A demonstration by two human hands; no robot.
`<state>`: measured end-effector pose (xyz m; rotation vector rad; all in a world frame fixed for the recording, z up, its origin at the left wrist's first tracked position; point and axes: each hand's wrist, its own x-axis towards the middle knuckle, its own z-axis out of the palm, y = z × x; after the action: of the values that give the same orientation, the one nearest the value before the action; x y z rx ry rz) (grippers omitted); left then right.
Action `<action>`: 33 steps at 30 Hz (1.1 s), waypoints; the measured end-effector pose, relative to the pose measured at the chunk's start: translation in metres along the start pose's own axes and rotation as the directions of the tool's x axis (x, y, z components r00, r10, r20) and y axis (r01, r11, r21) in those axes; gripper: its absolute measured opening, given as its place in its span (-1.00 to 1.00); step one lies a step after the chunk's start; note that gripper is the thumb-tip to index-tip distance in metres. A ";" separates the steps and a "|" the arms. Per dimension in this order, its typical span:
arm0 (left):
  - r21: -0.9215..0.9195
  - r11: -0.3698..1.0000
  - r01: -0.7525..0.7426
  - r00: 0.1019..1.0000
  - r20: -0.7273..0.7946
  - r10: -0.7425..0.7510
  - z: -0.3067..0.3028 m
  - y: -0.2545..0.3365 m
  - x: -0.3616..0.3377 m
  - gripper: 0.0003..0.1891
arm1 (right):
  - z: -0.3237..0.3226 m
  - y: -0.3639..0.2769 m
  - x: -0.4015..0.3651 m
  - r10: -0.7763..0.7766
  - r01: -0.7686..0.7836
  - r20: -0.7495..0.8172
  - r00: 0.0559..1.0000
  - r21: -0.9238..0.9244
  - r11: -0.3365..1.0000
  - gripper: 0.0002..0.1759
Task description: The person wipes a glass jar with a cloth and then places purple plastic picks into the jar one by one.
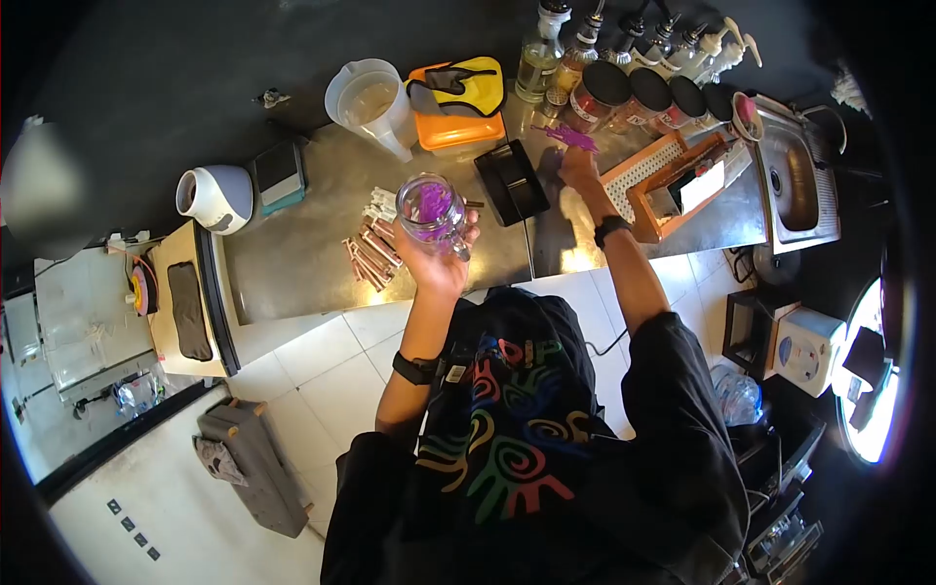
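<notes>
My left hand (441, 269) is wrapped round a clear glass jar mug (421, 230) with a side handle, held over the steel counter. Inside the mug lie thin purple pieces (434, 201), too small to make out clearly. To the right, my right hand (582, 175) is closed on a bunch of thin purple pieces (565, 136), which stick out past the fingers toward the dark-lidded jars (600, 90). Beside the mug, several slim brown-and-white wrapped sticks (370, 255) are spread on the counter.
A black box (512, 182) stands between my hands. Behind it are a plastic pitcher (371, 102) and an orange container (463, 130) with a yellow-grey cloth (468, 86). Pump bottles (663, 44), a wooden caddy (653, 216) and a sink (795, 190) lie right.
</notes>
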<state>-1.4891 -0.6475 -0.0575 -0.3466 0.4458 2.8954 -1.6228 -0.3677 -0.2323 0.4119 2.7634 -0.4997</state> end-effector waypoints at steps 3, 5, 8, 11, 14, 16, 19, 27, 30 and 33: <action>0.022 1.000 -0.019 1.000 -0.020 0.020 0.003 -0.001 0.001 -0.43 | -0.045 -0.010 -0.029 -0.243 0.352 -0.321 0.915 0.346 0.870 -0.48; 0.058 0.998 -0.014 0.999 -0.044 0.017 0.010 -0.003 0.000 -0.43 | -0.120 -0.061 -0.087 -0.325 0.427 -0.278 0.904 0.638 0.640 -0.54; 0.172 0.985 0.014 0.989 -0.147 0.011 0.019 -0.014 0.005 -0.38 | -0.185 -0.123 -0.167 -0.410 0.567 -0.450 0.793 0.790 0.230 -0.57; -0.068 0.993 0.100 0.995 0.036 -0.098 0.037 -0.024 0.003 -0.39 | -0.201 -0.159 -0.219 -0.382 0.835 -0.743 0.549 0.513 0.200 -0.70; 0.145 0.984 -0.102 0.970 -0.204 0.131 0.036 -0.037 0.011 -0.46 | -0.201 -0.162 -0.228 -0.547 0.835 -0.636 0.544 0.477 0.276 -0.76; 0.111 0.985 -0.128 0.984 -0.111 0.141 0.046 -0.036 0.004 -0.52 | -0.199 -0.161 -0.224 -0.611 0.880 -0.635 0.472 0.384 0.281 -0.76; 0.101 0.995 -0.021 0.996 -0.086 0.029 0.021 -0.029 0.001 -0.51 | -0.195 -0.154 -0.209 -0.619 0.893 -0.644 0.448 0.348 0.284 -0.77; 0.154 0.981 -0.118 0.993 0.017 0.117 -0.007 0.004 -0.019 -0.39 | -0.048 -0.031 -0.016 -0.150 0.150 -0.268 0.952 -0.021 0.988 -0.61; 0.193 0.975 -0.114 0.993 -0.018 0.120 -0.015 0.004 -0.032 -0.40 | -0.016 -0.008 0.014 -0.104 0.094 -0.146 0.984 -0.073 0.993 -0.53; 0.187 0.975 -0.124 0.990 -0.041 0.134 -0.016 0.005 -0.034 -0.41 | 0.003 -0.007 0.021 -0.106 0.068 -0.193 0.975 -0.192 0.979 -0.55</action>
<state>-1.4545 -0.6624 -0.0622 -0.3792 0.7657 2.9432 -1.6432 -0.3706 -0.2404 0.3132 3.0023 -0.2287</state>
